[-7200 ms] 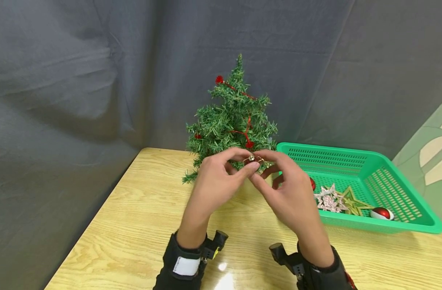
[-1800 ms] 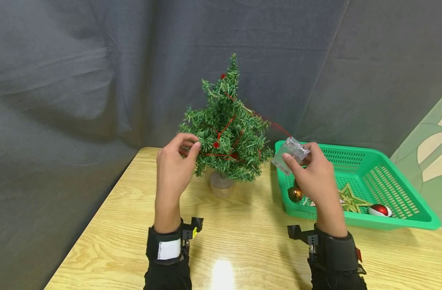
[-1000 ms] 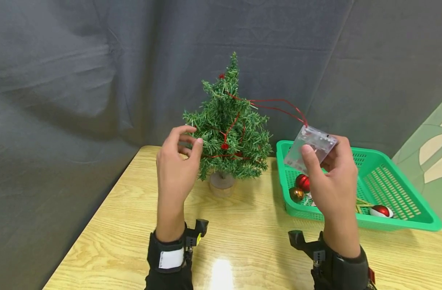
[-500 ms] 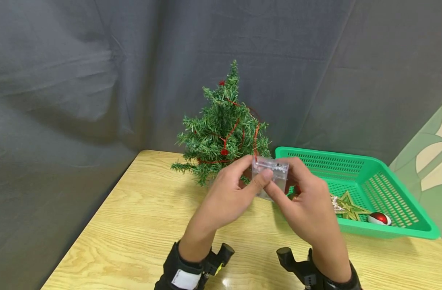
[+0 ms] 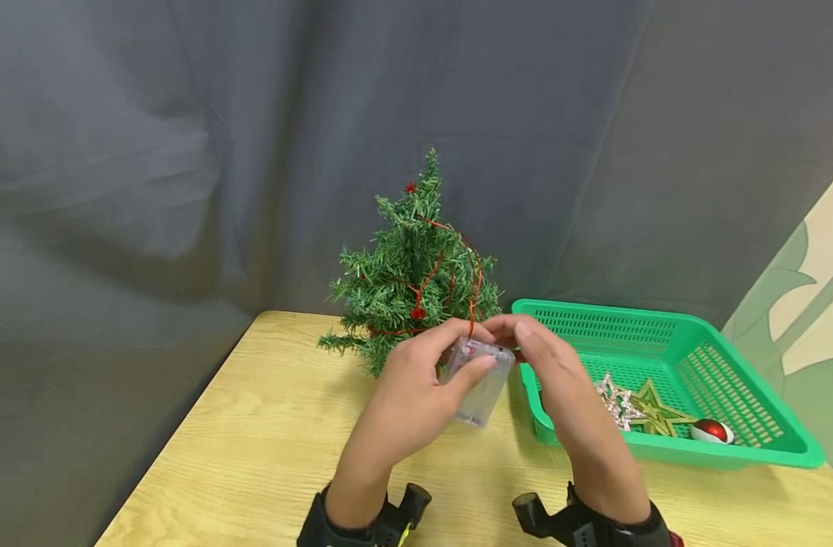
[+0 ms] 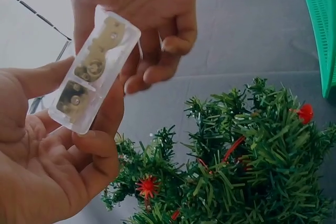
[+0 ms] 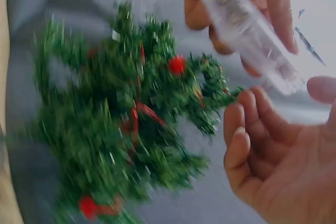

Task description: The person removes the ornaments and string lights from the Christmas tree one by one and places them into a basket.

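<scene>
My left hand (image 5: 416,395) grips a clear plastic battery box (image 5: 483,395), thumb across its face and fingers behind. A red wire (image 5: 480,281) rises from the box's top edge and runs into the small green Christmas tree (image 5: 395,281) behind. In the left wrist view, metal contacts show through the clear end of the box (image 6: 100,66). My right hand (image 5: 556,380) hovers at the box's upper right corner; the right wrist view shows its fingers (image 7: 257,124) loosely bent, apart from the box and holding nothing.
A green plastic basket (image 5: 717,453) stands at the right on the wooden table (image 5: 252,441). Inside lie a gold star (image 5: 655,416), a glittery pale star (image 5: 617,406) and a red and white ball (image 5: 712,431). A grey cloth (image 5: 149,190) hangs behind.
From beside the tree, my left hand came over and took hold of the battery box, which my right hand brought left from above the basket. Since then my right hand has let go.
</scene>
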`<state>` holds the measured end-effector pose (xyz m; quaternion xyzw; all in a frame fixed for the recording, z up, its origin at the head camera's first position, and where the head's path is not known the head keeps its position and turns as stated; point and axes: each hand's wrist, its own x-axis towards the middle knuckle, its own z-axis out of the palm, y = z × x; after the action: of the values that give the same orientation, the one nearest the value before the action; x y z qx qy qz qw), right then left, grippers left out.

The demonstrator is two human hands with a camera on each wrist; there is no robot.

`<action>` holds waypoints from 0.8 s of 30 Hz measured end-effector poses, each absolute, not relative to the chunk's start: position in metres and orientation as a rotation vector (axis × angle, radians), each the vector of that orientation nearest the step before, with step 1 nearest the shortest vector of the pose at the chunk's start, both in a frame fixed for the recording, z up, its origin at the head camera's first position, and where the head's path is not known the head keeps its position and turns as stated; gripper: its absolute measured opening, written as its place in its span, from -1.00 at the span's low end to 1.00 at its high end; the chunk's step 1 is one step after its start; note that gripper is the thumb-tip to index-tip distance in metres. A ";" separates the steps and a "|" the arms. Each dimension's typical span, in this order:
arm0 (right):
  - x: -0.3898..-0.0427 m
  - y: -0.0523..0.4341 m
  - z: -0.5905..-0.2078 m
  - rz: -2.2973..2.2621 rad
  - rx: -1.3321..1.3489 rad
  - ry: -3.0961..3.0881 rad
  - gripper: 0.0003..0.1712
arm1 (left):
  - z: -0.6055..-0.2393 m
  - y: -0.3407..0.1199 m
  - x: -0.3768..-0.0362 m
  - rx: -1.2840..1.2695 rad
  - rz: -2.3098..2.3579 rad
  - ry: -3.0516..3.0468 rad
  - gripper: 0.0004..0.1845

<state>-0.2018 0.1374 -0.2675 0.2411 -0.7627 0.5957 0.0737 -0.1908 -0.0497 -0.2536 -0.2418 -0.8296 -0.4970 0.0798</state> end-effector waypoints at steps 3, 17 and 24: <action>-0.215 0.131 -0.256 1.904 0.720 -2.314 -0.43 | -0.255 -0.051 -0.192 -0.742 -1.416 -2.487 -0.79; -0.257 0.116 -0.212 2.047 0.798 -2.466 -0.58 | -0.252 -0.049 -0.194 -0.710 -1.373 -2.499 -0.78; -0.259 0.120 -0.205 2.029 0.751 -2.484 -0.57 | -0.254 -0.052 -0.192 -0.678 -1.414 -2.517 -0.79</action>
<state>-0.2585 0.1196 -0.2050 0.2273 -0.7518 0.6142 -0.0764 -0.1916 -0.0518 -0.2545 -0.2277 -0.8455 -0.4749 0.0880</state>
